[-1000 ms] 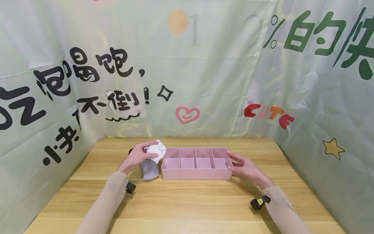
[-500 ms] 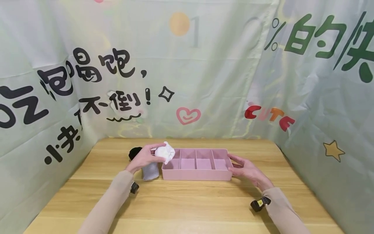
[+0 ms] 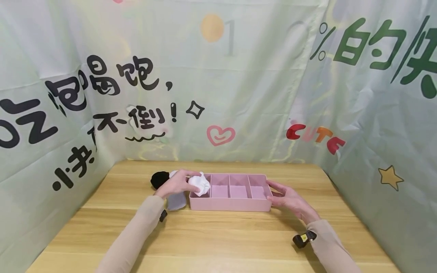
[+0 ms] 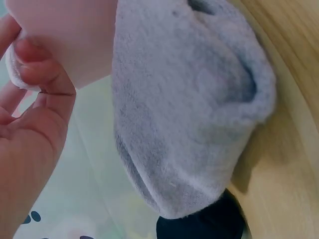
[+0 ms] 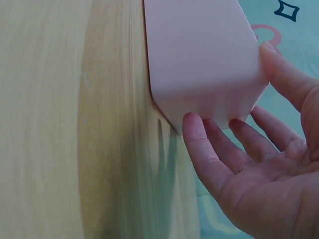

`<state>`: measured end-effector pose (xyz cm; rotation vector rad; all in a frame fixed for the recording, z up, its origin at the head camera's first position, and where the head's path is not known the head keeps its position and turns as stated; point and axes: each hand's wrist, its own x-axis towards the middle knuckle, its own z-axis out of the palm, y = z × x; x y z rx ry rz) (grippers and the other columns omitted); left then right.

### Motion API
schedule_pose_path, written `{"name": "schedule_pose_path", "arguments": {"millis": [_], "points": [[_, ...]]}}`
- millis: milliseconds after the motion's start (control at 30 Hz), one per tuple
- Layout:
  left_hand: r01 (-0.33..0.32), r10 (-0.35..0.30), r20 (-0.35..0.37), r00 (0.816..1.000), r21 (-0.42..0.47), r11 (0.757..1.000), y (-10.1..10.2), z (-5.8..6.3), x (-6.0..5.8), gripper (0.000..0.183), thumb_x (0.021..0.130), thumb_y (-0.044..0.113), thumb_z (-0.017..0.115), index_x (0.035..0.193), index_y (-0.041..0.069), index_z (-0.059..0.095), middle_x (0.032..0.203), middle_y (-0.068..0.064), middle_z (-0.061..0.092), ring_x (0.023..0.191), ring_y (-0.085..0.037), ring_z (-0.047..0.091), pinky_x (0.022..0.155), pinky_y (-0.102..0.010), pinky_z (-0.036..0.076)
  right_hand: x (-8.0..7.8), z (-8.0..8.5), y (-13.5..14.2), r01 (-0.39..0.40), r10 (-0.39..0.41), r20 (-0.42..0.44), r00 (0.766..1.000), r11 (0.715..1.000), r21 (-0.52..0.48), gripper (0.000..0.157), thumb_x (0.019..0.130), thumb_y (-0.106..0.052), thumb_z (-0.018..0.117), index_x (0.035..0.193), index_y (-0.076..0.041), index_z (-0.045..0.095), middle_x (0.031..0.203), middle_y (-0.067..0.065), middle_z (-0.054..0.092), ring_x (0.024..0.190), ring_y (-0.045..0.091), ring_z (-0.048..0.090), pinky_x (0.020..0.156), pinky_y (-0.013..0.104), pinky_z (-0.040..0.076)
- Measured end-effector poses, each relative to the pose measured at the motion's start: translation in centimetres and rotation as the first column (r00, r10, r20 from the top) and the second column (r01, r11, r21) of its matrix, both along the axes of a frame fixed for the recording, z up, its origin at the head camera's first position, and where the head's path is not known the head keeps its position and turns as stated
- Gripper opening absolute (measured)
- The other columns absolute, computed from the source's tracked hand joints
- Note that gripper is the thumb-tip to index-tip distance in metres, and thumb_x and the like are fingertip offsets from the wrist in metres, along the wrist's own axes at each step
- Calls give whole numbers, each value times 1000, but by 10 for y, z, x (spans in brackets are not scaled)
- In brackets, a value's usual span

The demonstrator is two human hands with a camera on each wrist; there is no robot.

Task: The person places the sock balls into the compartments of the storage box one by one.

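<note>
Box (image 3: pixel 230 205) interior: head view only

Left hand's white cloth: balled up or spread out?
Balled up: the head view shows the white cloth as a compact clump pinched by the left hand.

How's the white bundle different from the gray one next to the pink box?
The white bundle looks round like a ball, while the gray bundle looks longer. The left hand holds the white bundle at the left end of the pink box, but the gray bundle lies on the table, not held. And one is white, the other gray. Both look like soft cloth.
</note>
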<state>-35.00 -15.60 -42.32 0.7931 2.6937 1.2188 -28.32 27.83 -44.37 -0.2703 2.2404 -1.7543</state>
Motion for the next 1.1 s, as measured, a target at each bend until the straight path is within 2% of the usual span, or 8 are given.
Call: {"name": "schedule_pose_path", "arguments": {"millis": [100,200,433,567,800,867,1033,1100], "points": [[-15,15,12,1000,0,1000,4,-1,-1,60,74,27,87,127,11,66,130,-9,64,71,-10,49,66,-24,46,0,-1,0,-4,4,1,1000,1000,-4,76,93,-12,67,155,-5,24,160,22,21,143,46,27,101,44,49],[-19,19,13,1000,5,1000,6,-1,-1,58,74,24,87,126,9,66,129,-11,64,75,-12,54,66,-26,48,-1,-2,0,7,-7,3,1000,1000,1,76,92,-12,68,155,-6,26,160,22,22,143,46,27,101,43,49],[-23,22,-9,1000,-40,999,11,-1,2,56,75,22,86,127,13,67,130,-8,64,92,-14,59,79,-29,50,0,-3,0,13,-13,1,1000,1000,26,74,92,-11,67,155,-8,27,160,21,24,143,45,29,102,44,48],[-18,18,-21,1000,-31,999,12,-3,1,56,76,21,86,127,13,66,129,-6,65,95,-14,60,80,-29,51,-1,-3,0,10,-10,0,1000,1000,29,74,93,-12,67,155,-8,27,160,21,24,143,45,29,102,43,48],[-2,1,32,999,32,999,8,-2,1,58,80,15,81,134,11,60,127,-6,67,68,-13,50,61,-24,43,-1,-2,0,13,-14,1,1000,1000,27,74,93,-13,67,155,-9,28,160,20,24,143,45,28,103,43,47],[-27,25,28,999,59,998,3,-3,2,54,82,16,80,133,11,61,126,-7,67,67,-13,51,59,-24,43,-1,-2,0,7,-7,-4,1000,999,33,74,93,-13,67,155,-9,27,160,20,23,143,45,28,102,44,48],[-140,144,-14,989,148,979,-16,-7,6,42,86,18,76,126,11,66,122,-11,68,90,-17,63,67,-28,50,-1,-2,-1,13,-13,-8,1000,999,31,74,93,-13,67,155,-9,28,160,20,25,143,45,29,102,44,48],[-177,180,3,984,194,965,-24,-10,7,40,87,16,75,126,11,66,123,-13,67,98,-22,64,69,-32,53,0,-2,-1,18,-18,-6,1000,999,27,74,92,-13,68,155,-9,29,160,20,25,143,45,30,101,43,49]]}}
